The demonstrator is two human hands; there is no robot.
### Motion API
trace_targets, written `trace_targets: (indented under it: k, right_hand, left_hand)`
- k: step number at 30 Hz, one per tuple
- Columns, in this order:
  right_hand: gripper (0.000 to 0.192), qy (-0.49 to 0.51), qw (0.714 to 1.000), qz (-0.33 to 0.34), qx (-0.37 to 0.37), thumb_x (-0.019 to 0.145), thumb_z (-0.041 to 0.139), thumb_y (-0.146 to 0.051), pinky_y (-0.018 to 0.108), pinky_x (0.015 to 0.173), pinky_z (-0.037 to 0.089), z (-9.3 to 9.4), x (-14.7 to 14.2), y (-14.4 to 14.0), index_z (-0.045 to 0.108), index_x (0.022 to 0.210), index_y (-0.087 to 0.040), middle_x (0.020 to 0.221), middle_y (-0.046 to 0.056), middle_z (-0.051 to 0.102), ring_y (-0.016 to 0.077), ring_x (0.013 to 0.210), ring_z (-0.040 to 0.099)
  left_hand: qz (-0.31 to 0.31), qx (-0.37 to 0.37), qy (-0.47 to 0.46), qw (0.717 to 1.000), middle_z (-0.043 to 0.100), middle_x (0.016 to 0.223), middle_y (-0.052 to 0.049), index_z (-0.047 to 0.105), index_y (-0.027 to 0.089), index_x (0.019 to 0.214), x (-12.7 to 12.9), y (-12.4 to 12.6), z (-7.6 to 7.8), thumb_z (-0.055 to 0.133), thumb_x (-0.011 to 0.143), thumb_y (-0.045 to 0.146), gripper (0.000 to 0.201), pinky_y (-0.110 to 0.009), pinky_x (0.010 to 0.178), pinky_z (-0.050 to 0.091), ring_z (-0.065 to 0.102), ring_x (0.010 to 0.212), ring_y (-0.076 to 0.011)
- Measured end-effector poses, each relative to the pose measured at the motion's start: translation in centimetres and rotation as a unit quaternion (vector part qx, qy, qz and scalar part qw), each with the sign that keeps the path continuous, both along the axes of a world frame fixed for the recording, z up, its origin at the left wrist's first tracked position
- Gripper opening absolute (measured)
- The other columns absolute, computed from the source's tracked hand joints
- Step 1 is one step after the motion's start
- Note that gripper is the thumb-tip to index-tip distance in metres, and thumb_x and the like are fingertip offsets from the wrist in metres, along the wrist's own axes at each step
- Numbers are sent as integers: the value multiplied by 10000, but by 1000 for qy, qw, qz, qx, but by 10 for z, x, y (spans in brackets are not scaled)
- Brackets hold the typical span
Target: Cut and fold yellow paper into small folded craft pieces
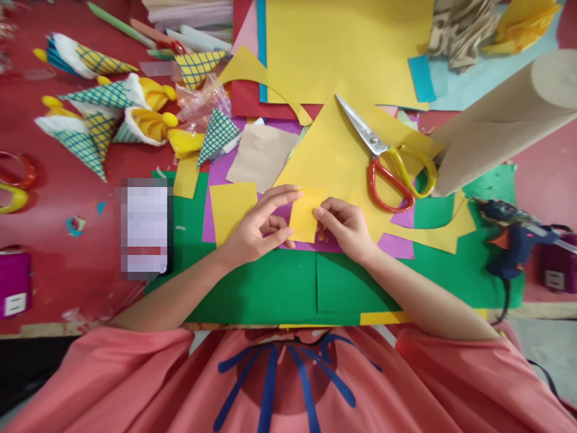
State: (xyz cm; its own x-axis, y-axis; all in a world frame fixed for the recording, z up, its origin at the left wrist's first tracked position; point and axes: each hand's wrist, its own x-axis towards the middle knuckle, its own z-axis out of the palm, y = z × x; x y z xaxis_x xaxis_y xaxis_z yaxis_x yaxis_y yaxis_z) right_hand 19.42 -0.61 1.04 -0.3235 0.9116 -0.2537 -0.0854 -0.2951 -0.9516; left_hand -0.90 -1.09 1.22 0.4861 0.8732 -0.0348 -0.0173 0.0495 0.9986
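Where fingers overlap, 2 hands [259, 231] pinch yellow paper [305, 215] (probably folded).

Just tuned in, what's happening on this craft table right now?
A person holds a small yellow paper piece between both hands, left hand and right hand, over purple and green sheets. Scissors lie unused on a yellow triangle, a glue gun rests to the right, and finished paper cones sit at left.

A small yellow paper piece [305, 214], roughly rectangular, lies slightly tilted over purple and green sheets.
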Motion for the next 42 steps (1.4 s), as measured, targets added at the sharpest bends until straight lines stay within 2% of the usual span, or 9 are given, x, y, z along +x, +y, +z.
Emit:
trace_targets:
  k: [9,16,24,30,36,39,42]
  right_hand:
    - [359,-38,998,44,35,865,596,-493,217,504,407,3,4,-1,528,689,-187,571,-30,577,86,519,532]
    - [354,-30,998,51,2,846,624,-483,214,474,410,2,3,0,521,678,-189,541,-35,578,85,476,522]
    - [340,-12,998,63,-8,829,649,-472,218,505,424,2,5,3,551,688,-177,544,-35,577,85,498,533]
    - [331,-10,998,48,-27,821,665,-451,194,434,346,3,5,4,563,682,-168,520,-35,593,60,435,485]
    - [368,-13,999,40,-21,799,672,-484,204,458,390,4,3,3,525,658,-178,502,-48,561,68,444,503]
    - [366,-25,998,57,-10,802,670,-482,204,457,375,3,3,2,516,666,-179,513,-49,548,70,457,499]
    - [375,-37,997,73,10,807,669,-469,206,452,338,2,3,1,490,647,-181,524,-51,520,67,468,470]
  left_hand:
    - [9,10,20,1000,265,1545,-67,468,403,1352,0,-1,0,613,874,248,523,-180,591,615,652,641,-30]
    - [11,43,52,998,271,1555,-93,434,396,1384,0,-1,0,604,865,227,571,-225,585,622,642,609,-42]
    - [-3,34,44,998,174,1602,-49,382,481,1399,-1,1,-2,650,845,281,647,-275,564,624,657,624,-70]
    - [17,26,25,999,135,1614,-50,338,498,1410,0,-1,-4,713,798,301,745,-246,592,616,647,635,-56]
    - [53,30,37,997,470,1437,-82,355,433,1418,-1,-1,-8,695,815,280,709,-154,551,549,602,610,-32]
    - [61,37,51,996,548,1322,-80,373,393,1417,-1,0,-10,680,828,263,677,-146,559,539,582,599,-22]
    - [71,35,46,996,599,1187,-54,477,337,1327,-1,0,-11,660,841,243,528,-151,594,550,608,631,-33]
